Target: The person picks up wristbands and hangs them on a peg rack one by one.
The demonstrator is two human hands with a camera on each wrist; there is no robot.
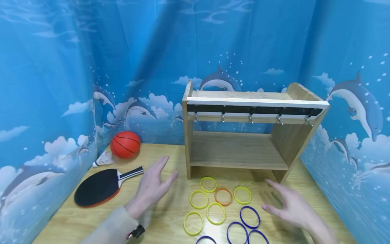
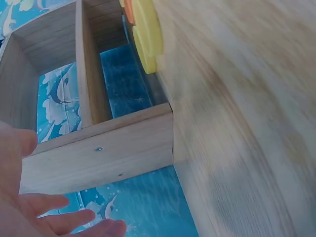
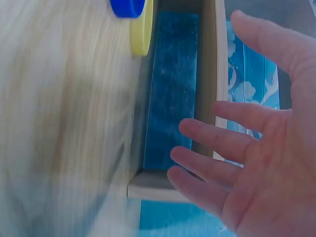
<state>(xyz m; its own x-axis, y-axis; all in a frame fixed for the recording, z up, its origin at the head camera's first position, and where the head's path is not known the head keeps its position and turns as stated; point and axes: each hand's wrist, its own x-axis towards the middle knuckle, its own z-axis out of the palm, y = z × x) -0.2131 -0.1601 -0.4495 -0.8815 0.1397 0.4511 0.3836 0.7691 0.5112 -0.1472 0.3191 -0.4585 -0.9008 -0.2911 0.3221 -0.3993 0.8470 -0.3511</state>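
Observation:
Over the table, left of a wooden shelf unit, hovers my left hand, its fingers extended and nothing held. My right hand is off the unit's front right corner, also holding nothing, with thumb and fingers spread. Between the two hands several thin rings lie flat: yellow rings, one orange ring and blue rings. The right wrist view shows that hand's fingers apart and bare, overlapping the shelf's side. In the left wrist view the left palm faces the unit.
A white-edged rail with a black strip and several metal hooks runs across the shelf's upper front. On the left are a table tennis paddle, a shuttlecock and a small red basketball. Dolphin-print curtains enclose the table.

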